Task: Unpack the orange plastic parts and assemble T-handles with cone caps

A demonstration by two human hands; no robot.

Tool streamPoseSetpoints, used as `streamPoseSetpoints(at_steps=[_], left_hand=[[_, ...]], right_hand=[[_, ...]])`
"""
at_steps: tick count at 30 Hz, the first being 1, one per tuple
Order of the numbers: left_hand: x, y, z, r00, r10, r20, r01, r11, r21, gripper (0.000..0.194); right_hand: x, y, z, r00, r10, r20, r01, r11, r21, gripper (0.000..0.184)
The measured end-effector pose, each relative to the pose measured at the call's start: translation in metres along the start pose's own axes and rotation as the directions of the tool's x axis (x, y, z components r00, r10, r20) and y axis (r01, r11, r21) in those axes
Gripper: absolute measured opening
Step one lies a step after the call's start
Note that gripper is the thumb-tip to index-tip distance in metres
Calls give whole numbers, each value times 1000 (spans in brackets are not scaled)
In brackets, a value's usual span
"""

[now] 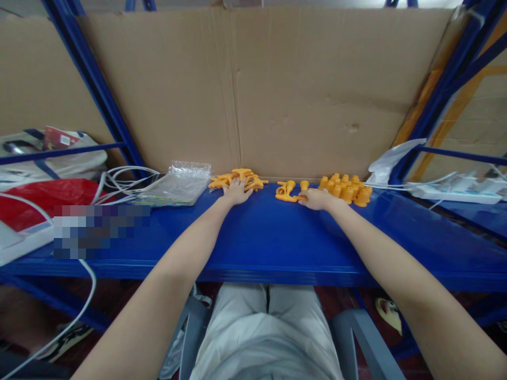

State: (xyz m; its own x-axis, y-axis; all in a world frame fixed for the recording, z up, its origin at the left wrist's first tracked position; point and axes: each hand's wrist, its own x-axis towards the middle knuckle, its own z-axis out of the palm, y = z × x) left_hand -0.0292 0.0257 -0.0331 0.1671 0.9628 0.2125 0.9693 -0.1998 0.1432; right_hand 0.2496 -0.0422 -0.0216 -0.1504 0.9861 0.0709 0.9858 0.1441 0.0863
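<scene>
My left hand (236,192) lies over a pile of orange-yellow plastic pieces (241,173) at the back of the blue table. Its fingers are spread on the pile, and small dark chain-like bits show among the pieces. My right hand (314,199) has its fingertips closed at the end of an orange plastic piece with a ring-like opening (285,196), which lies flat. Just behind those fingers stands a small orange flared cylinder (304,185). Right of this hand, several similar orange cylinders (345,189) stand upright in a cluster.
A cardboard panel (301,95) rises behind the table (269,237). Clear plastic bags (178,182), white cables (119,173) and a red bag (51,198) lie on the left. A white power strip (459,195) is at right. Blue posts (95,84) frame both sides.
</scene>
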Motion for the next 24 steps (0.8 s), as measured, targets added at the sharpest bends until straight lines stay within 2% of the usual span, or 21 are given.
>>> streamPoseSetpoints(at_steps=[3,8,13,17,20,24], left_hand=[[0,1,0,1000,-8,18,8,999,31,71],[-3,2,-2,1000,-10,12,10,999,44,69],[-2,2,-1,999,32,-32,-30,998,54,66],[0,2,1,986,102,-131,-96,994,57,60],[-2,6,1,960,173,-221,-164,985,60,57],[-7,16,-1,921,267,-283,-258,964,69,55]], right_hand=[[-2,-2,-3,999,38,30,-38,999,12,40],[-3,-1,-7,998,68,-6,-68,998,7,31],[-4,1,-7,997,67,-42,-68,998,-12,30],[-1,6,-4,989,32,-142,-32,999,-3,33],[0,7,-5,973,16,-232,-13,1000,12,37],[-3,4,-12,934,33,-355,-24,999,30,30]])
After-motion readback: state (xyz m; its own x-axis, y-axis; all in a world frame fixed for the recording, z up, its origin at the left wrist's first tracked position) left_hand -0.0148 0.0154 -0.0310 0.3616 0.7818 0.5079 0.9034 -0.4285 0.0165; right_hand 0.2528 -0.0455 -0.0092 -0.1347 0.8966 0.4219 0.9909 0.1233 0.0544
